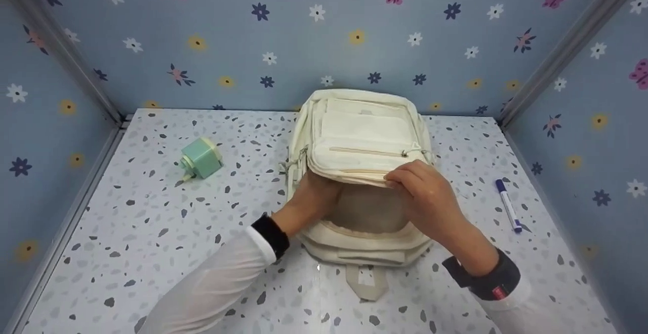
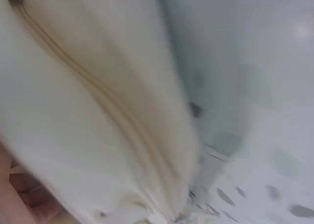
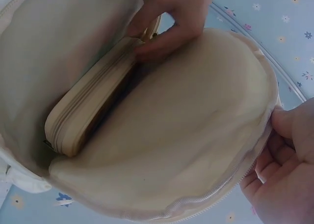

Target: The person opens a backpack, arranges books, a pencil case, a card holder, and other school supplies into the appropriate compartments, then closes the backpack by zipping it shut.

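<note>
A cream backpack [image 1: 364, 126] lies on the speckled table with its main compartment unzipped. My left hand [image 1: 315, 195] reaches under the raised flap into the opening; its fingers are hidden in the head view. In the right wrist view, that left hand [image 3: 179, 15] pinches one end of a cream zipped pouch [image 3: 88, 106], which stands inside the compartment. My right hand [image 1: 430, 197] holds up the flap by its zipped edge, thumb and fingers pinching it in the right wrist view. The left wrist view shows mostly the bag's outside, blurred.
On the left of the table sits a mint-green boxy object [image 1: 201, 158], like a crank pencil sharpener. A white marker [image 1: 508, 205] with a purple cap lies on the right. Flower-patterned panels [image 1: 293, 30] enclose the back and sides. The bag's carry loop [image 1: 367, 283] points toward me.
</note>
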Tool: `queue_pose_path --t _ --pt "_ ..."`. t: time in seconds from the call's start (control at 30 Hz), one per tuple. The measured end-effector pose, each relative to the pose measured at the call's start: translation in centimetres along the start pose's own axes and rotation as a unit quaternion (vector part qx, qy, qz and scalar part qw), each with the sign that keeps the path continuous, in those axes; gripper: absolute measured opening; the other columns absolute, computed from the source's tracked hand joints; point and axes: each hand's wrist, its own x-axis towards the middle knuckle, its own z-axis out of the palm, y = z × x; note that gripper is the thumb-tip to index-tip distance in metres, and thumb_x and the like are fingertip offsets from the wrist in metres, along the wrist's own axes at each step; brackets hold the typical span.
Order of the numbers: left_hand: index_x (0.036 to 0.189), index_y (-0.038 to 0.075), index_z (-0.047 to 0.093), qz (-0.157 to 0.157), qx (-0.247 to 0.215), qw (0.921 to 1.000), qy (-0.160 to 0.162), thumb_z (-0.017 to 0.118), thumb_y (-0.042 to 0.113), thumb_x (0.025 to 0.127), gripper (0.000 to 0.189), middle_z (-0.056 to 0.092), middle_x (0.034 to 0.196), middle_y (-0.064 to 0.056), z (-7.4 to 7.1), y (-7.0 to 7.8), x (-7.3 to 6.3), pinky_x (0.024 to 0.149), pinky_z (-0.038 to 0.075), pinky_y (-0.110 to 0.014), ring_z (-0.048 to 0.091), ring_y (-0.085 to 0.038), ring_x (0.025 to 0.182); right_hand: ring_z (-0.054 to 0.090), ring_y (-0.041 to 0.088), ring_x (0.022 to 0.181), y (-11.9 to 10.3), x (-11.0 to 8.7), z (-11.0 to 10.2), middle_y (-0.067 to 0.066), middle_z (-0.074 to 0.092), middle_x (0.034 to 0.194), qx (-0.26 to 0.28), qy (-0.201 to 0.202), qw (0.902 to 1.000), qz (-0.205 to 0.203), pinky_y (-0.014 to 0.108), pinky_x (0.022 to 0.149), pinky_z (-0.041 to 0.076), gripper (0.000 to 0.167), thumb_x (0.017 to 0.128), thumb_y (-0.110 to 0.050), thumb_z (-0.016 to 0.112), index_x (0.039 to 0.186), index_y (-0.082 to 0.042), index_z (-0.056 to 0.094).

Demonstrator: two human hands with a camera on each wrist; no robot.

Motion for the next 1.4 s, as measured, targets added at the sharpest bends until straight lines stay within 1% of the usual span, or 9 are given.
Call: queue_pose_path --t 0.17,0.33,0.43,0.53,0.67,0.8,0.97,1.1,1.4 --pt "0.089 -0.002 0.072 0.1 0.03 0.9922 0.068 0.068 0.002 0.084 0.008 0.071 0.086 -0.013 -2.1 -2.9 -3.6 0.069 0.053 -0.039 0.062 -0.028 0.079 0.066 0.024 0.085 -0.3 -0.7 0.0 0.007 0.068 0.092 -0.01 0.008 0.9999 0.003 0.036 0.073 0.057 0.025 0.081 0.015 0.08 0.098 -0.002 0.073" --pt "0.079 0.0 0.07 0.088 0.101 0.9899 0.046 0.068 0.0 0.083 0.004 0.064 0.075 -0.012 -4.7 -7.9 -6.0 0.063 0.051 -0.039 0.057 -0.027 0.07 0.066 0.023 0.084 -0.6 -1.2 -0.1 0.006 0.068 0.091 -0.014 0.01 0.9998 0.004 0.036 0.072 0.056 0.028 0.078 0.015 0.081 0.098 -0.002 0.073" --pt "0.101 -0.007 0.072 0.028 0.138 0.9899 -0.012 0.066 0.002 0.088 0.018 0.07 0.104 -0.026 -6.2 -11.4 -6.7 0.09 0.055 -0.053 0.066 -0.041 0.095 0.066 0.023 0.083 -0.7 -1.7 0.0 0.005 0.069 0.091 -0.016 0.011 0.9998 -0.002 0.035 0.072 0.056 0.027 0.079 0.014 0.082 0.098 -0.003 0.072" --pt "0.139 -0.006 0.059 -0.078 0.175 0.9781 -0.082 0.068 0.015 0.095 0.05 0.051 0.146 -0.034 -7.2 -14.7 -7.1 0.117 0.034 -0.064 0.05 -0.052 0.134 0.065 0.024 0.083 -0.8 -2.2 0.0 0.006 0.069 0.092 -0.013 0.005 0.9999 -0.003 0.034 0.073 0.055 0.016 0.088 0.007 0.077 0.099 -0.003 0.072" --pt "0.164 0.003 0.028 -0.209 0.164 0.9544 -0.136 0.071 0.036 0.097 0.086 0.018 0.166 -0.035 -7.6 -18.3 -7.5 0.122 0.012 -0.07 0.02 -0.057 0.151 0.065 0.024 0.082 -0.9 -2.9 0.3 0.006 0.069 0.092 -0.003 0.002 1.0 -0.006 0.034 0.072 0.054 0.006 0.096 0.001 0.07 0.1 -0.003 0.071" --pt "0.165 0.002 0.019 -0.273 0.112 0.946 -0.135 0.072 0.042 0.095 0.096 0.014 0.165 -0.039 -7.6 -20.5 -8.4 0.118 0.011 -0.076 0.017 -0.061 0.149 0.064 0.023 0.081 -1.0 -3.2 0.8 0.005 0.069 0.091 0.001 0.004 0.9998 -0.017 0.034 0.07 0.054 0.007 0.101 -0.004 0.065 0.101 -0.004 0.071" --pt "0.162 -0.001 0.027 -0.292 0.071 0.9474 -0.11 0.065 0.018 0.095 0.08 0.03 0.155 -0.042 -7.6 -21.5 -9.4 0.11 0.029 -0.075 0.032 -0.062 0.138 0.064 0.022 0.081 -1.2 -3.2 1.2 0.006 0.07 0.091 0.001 -0.007 0.9999 -0.012 0.033 0.07 0.054 0.024 0.109 -0.018 0.055 0.101 -0.003 0.072" --pt "0.155 -0.004 0.04 -0.287 0.041 0.9539 -0.078 0.059 0.002 0.088 0.07 0.042 0.141 -0.04 -7.9 -21.3 -9.6 0.094 0.042 -0.073 0.042 -0.059 0.124 0.065 0.022 0.082 -1.2 -2.8 1.1 0.006 0.07 0.091 0.003 -0.009 0.9999 -0.008 0.033 0.071 0.055 0.009 0.103 -0.007 0.064 0.1 -0.003 0.072" --pt "0.145 -0.004 0.051 -0.229 -0.044 0.9715 0.042 0.073 0.006 0.092 0.059 0.047 0.139 -0.034 -8.6 -17.7 -9.3 0.094 0.046 -0.068 0.049 -0.051 0.123 0.066 0.026 0.086 -0.4 -0.5 0.1 0.009 0.07 0.093 0.008 -0.004 0.9998 0.016 0.039 0.075 0.057 0.007 0.096 0.003 0.07 0.101 -0.001 0.072"
